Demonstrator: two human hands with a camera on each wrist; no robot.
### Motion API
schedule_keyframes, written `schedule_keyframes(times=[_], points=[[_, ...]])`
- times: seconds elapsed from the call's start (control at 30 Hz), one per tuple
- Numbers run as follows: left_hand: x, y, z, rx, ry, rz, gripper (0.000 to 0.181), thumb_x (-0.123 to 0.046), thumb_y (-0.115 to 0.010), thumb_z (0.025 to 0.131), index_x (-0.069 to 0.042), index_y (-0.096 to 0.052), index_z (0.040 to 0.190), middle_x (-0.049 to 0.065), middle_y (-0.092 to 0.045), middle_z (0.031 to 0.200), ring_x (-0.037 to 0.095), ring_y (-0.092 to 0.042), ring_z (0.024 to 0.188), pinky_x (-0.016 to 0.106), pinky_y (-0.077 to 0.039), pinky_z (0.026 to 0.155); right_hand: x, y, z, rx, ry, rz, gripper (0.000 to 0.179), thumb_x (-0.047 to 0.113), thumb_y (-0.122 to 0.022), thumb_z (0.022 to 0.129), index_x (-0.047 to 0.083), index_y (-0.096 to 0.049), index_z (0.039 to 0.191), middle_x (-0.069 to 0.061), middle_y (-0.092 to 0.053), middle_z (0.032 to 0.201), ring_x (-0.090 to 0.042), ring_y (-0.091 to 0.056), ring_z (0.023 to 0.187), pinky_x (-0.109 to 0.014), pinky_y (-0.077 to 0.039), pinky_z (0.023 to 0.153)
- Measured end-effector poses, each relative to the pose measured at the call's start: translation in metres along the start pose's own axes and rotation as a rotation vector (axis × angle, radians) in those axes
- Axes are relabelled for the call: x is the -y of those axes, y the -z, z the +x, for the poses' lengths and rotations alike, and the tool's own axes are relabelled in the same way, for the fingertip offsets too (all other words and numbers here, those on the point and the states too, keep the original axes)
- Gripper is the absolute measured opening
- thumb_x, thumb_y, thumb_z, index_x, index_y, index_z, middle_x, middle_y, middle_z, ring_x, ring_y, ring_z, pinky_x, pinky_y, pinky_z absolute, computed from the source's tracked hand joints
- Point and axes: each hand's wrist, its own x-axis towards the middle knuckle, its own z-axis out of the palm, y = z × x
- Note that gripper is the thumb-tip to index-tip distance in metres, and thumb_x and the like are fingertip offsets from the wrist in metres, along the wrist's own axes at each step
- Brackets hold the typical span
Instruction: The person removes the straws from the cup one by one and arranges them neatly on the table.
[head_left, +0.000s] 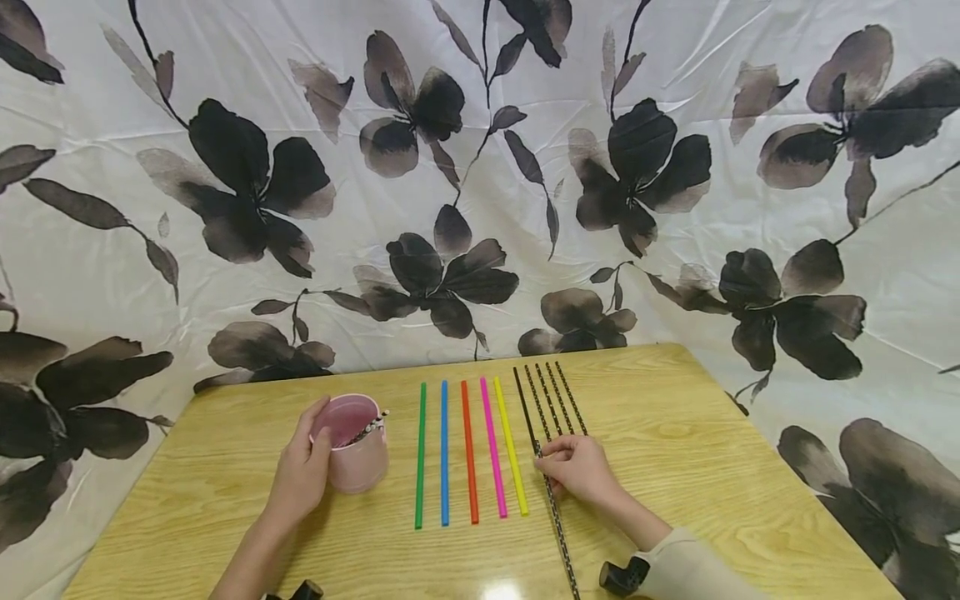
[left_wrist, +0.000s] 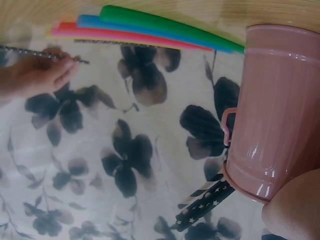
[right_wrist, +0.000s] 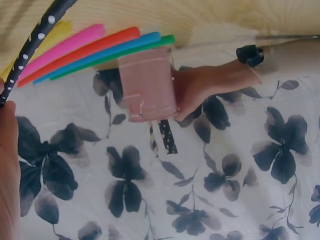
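Note:
My left hand grips a pink cup by its left side, thumb near the rim. Black-and-white patterned straws lean out of the cup; in the left wrist view, one straw shows white stars. My right hand pinches a black straw with white dots, its near end reaching toward me. Just beyond those fingers lie several black patterned straws side by side. In the right wrist view the held dotted straw slants upward, and part of the right hand shows.
Between the hands lie a green straw, a blue straw, a red straw, a pink straw and a yellow straw, roughly parallel. The wooden table ends at a floral cloth behind.

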Motion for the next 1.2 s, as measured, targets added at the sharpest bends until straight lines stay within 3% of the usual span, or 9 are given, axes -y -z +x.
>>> schedule_keyframes(times=[0.43, 1.2], points=[[0.001, 0.001, -0.001, 0.006, -0.006, -0.002, 0.042, -0.023, -0.036, 0.095, -0.021, -0.030, 0.137, 0.011, -0.043, 0.130, 0.031, -0.042, 0.115, 0.052, -0.034, 0.089, -0.011, -0.004, -0.004, -0.014, -0.009, -0.082, 0.022, 0.014, -0.070, 0.073, 0.000, -0.063, 0.088, -0.007, -0.063, 0.068, -0.019, -0.058, 0.048, -0.033, -0.050, 0.046], [-0.001, 0.000, 0.000, 0.009, -0.017, 0.006, 0.042, -0.022, -0.034, 0.095, -0.020, -0.030, 0.137, 0.012, -0.042, 0.130, 0.031, -0.041, 0.115, 0.052, -0.034, 0.089, -0.016, -0.009, -0.004, -0.060, 0.059, -0.180, 0.023, 0.013, -0.068, 0.074, -0.003, -0.062, 0.090, -0.004, -0.060, 0.065, -0.017, -0.056, 0.043, -0.031, -0.049, 0.041]])
